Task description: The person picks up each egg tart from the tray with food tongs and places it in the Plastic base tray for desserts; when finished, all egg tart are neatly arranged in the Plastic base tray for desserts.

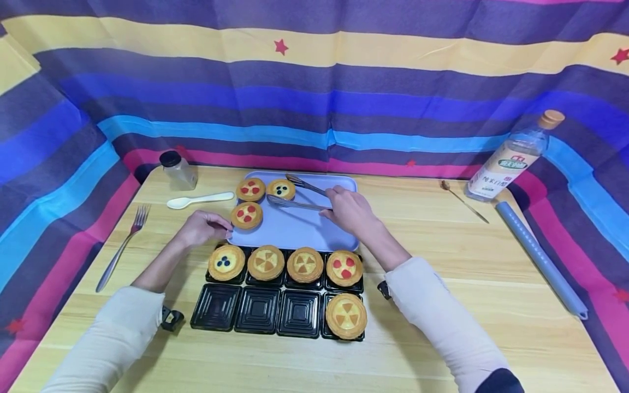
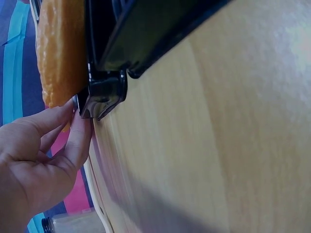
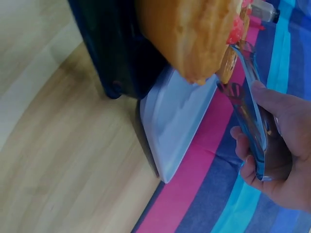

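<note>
My left hand (image 1: 202,228) pinches the near left corner of the lilac tray (image 1: 295,229). In the left wrist view its fingertips meet beside a black plastic box (image 2: 104,92). My right hand (image 1: 351,210) grips metal tongs (image 1: 307,204), whose spread tips lie on either side of a blueberry-topped tart (image 1: 282,189) on the tray. Two red-topped tarts, one behind (image 1: 250,190) and one nearer (image 1: 247,216), sit at the tray's left. In front, the back row of black boxes bears a blueberry tart (image 1: 226,262), two wedge-patterned tarts (image 1: 266,263) and a red-topped tart (image 1: 344,268).
In the front row, a wedge-patterned tart (image 1: 346,316) sits in the rightmost box; bare boxes (image 1: 257,310) lie left of it. A jar (image 1: 179,172), white spoon (image 1: 200,200) and fork (image 1: 123,245) lie left. A thin spoon (image 1: 464,202), bottle (image 1: 511,158) and grey-blue bar (image 1: 540,259) are right.
</note>
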### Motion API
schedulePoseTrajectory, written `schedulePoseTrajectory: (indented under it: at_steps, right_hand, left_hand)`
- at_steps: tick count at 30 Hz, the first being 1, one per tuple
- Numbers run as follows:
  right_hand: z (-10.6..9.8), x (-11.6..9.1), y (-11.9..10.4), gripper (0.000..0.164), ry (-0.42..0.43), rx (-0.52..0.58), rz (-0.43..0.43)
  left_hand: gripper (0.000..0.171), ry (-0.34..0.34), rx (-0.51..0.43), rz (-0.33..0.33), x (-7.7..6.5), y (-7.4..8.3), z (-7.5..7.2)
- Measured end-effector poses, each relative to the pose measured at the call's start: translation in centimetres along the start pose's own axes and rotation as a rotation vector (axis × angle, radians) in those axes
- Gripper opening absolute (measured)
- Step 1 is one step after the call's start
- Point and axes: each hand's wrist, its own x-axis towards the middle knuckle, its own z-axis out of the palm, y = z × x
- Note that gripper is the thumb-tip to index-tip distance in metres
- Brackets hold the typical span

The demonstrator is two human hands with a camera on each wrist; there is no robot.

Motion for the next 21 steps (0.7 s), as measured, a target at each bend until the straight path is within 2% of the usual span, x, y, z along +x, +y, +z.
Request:
schedulePoseTrajectory:
  at_steps: [12,21]
  right_hand:
    - [-0.06,0.12,0.48,0.05,-0.016,0.027,0.039]
    - [-0.77,-0.31,0.53,0.053,0.015,0.024,0.01]
  left_hand:
    - [0.025,0.0,-0.016,0.001,-0.13,0.0,0.01]
    - [0.026,-0.01,-0.012,0.004,-0.03,-0.16,-0.03]
